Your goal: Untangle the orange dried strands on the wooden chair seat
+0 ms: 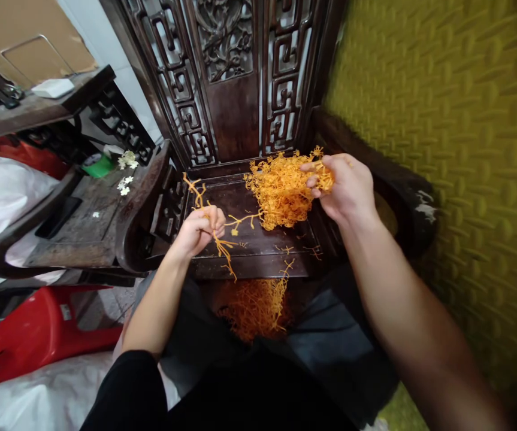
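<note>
My left hand is closed around a few orange branched plastic stems, whose ends stick out above and below the fist. Thumb and fingers of my right hand grip the edge of a big tangled bunch of orange branched stems. That bunch hangs over, or partly rests on, the dark wooden seat; which of the two I cannot tell. Between my hands, one thin stem reaches left from the bunch. Small loose orange bits lie near the seat's front edge.
Below the seat, between my legs, is a heap of orange stems. A carved chair back rises behind. At left stand another dark wooden chair with white flower pieces and green tape, and a red plastic stool. Yellow textured material borders the right.
</note>
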Action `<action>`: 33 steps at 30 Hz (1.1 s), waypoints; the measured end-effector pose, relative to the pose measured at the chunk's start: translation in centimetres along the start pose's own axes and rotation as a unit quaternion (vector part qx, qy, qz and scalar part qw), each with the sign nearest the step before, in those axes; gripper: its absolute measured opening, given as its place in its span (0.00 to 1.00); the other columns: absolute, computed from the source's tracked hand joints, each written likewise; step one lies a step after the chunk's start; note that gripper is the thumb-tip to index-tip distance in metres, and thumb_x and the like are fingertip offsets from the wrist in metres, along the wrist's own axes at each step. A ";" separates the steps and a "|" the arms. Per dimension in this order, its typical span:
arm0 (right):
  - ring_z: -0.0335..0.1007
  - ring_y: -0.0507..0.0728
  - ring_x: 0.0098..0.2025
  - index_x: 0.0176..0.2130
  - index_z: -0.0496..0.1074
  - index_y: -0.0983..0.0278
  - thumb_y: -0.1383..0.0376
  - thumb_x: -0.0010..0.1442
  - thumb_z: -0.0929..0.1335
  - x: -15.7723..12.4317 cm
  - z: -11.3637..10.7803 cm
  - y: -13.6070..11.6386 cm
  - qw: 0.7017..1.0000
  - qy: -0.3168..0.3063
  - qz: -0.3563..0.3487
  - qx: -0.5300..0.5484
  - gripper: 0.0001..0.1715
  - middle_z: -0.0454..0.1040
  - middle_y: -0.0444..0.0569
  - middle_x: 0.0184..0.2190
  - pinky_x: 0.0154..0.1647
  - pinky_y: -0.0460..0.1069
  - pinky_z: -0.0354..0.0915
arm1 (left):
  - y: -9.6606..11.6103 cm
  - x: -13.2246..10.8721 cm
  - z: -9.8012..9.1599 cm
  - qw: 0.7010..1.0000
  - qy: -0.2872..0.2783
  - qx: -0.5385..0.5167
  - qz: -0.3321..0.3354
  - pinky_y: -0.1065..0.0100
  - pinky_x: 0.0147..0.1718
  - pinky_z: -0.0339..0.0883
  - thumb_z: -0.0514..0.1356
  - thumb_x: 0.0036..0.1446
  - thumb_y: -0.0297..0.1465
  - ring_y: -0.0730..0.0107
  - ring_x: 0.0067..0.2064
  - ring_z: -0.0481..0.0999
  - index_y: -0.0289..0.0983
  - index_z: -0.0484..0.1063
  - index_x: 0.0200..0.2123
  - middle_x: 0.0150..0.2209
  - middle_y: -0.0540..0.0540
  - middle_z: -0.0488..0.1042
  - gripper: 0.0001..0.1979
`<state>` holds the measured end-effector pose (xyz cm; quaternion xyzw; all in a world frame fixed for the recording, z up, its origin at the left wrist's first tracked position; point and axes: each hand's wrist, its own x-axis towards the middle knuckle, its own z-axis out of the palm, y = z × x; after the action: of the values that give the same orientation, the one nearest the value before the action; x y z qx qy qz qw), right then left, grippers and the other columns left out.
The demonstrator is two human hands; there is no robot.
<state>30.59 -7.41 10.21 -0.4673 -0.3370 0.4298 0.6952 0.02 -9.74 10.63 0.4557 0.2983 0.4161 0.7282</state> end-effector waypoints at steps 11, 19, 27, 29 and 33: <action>0.79 0.57 0.34 0.41 0.78 0.64 0.64 0.54 0.75 -3.3 1.6 -0.5 0.979 -0.185 0.084 0.004 0.14 0.78 0.52 0.35 0.18 0.45 0.68 | -0.1 -0.4 0.9 1.000 -0.024 0.007 0.002 0.68 0.25 0.61 0.61 0.37 0.21 0.74 0.24 0.65 0.35 0.64 0.19 0.23 0.48 0.64 0.08; 0.79 0.56 0.33 0.35 0.76 0.63 0.68 0.55 0.71 -2.2 1.2 -0.5 0.992 -0.102 0.069 0.012 0.05 0.80 0.50 0.35 0.19 0.45 0.68 | -9.1 -1.3 0.9 0.900 -0.273 0.284 -0.189 0.61 0.30 0.69 0.65 0.45 0.24 0.62 0.29 0.75 0.39 0.77 0.25 0.28 0.44 0.74 0.04; 0.75 0.53 0.32 0.43 0.74 0.61 0.55 0.62 0.71 -1.1 -0.4 -0.8 0.995 -0.096 0.009 -0.018 0.13 0.76 0.48 0.36 0.21 0.45 0.66 | -23.8 -5.9 2.9 0.820 -0.191 0.498 -0.208 0.56 0.49 0.75 0.63 0.65 0.38 0.57 0.54 0.75 0.40 0.73 0.56 0.56 0.39 0.73 0.18; 0.74 0.53 0.33 0.44 0.73 0.60 0.51 0.65 0.69 -0.3 -1.3 -1.1 0.997 -0.070 -0.010 -0.015 0.16 0.75 0.48 0.35 0.21 0.45 0.64 | -24.0 -5.4 3.4 0.811 -0.187 0.514 -0.208 0.55 0.50 0.75 0.62 0.66 0.39 0.57 0.56 0.74 0.40 0.70 0.58 0.58 0.40 0.72 0.20; 0.76 0.52 0.36 0.38 0.71 0.60 0.49 0.67 0.68 0.7 -2.7 -1.7 0.999 -0.036 -0.028 0.013 0.18 0.74 0.49 0.35 0.26 0.45 0.68 | -23.0 -5.0 5.2 0.744 -0.212 0.582 -0.251 0.50 0.45 0.76 0.69 0.57 0.31 0.51 0.48 0.79 0.37 0.78 0.46 0.46 0.37 0.78 0.13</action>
<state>33.69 -8.02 10.95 -0.4333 -0.3689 0.4308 0.7004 9.61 -21.75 -7.93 0.7759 0.4243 -0.1429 0.4445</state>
